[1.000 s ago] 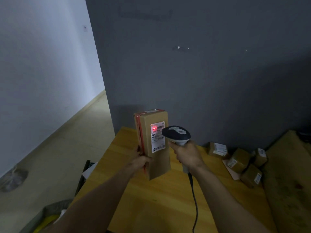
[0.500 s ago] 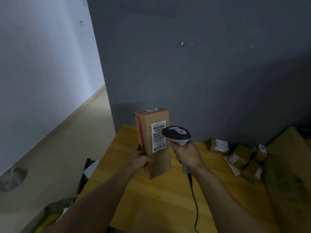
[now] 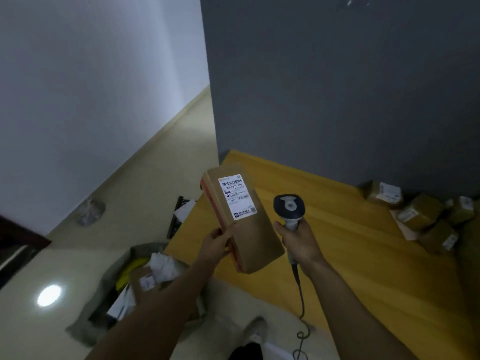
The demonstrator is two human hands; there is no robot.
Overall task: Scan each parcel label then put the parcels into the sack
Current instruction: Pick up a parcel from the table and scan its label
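My left hand (image 3: 217, 242) grips a long brown cardboard parcel (image 3: 257, 237) by its lower left edge, tilted with its top leaning left. Its white label (image 3: 237, 196) faces me and red tape runs down its side. A grey handheld scanner (image 3: 289, 207) on a dark cable is held by the handle in my right hand (image 3: 301, 241), just right of the parcel and apart from it. A grey sack (image 3: 114, 287) lies open on the floor at the lower left, holding several parcels and white packets. Several small brown parcels (image 3: 420, 214) sit on the yellow table (image 3: 350, 255) at the far right.
A dark grey wall backs the table. A black crate (image 3: 179, 216) with white paper stands on the floor by the table's left edge. A tied plastic bag (image 3: 89, 211) lies near the white wall. My shoe (image 3: 255, 331) shows below. A dark furniture corner (image 3: 18, 245) is at far left.
The view has swung down and left, revealing the sack. The parcel has tilted leftward and away from the scanner, and the scanner's red light is no longer on the label.
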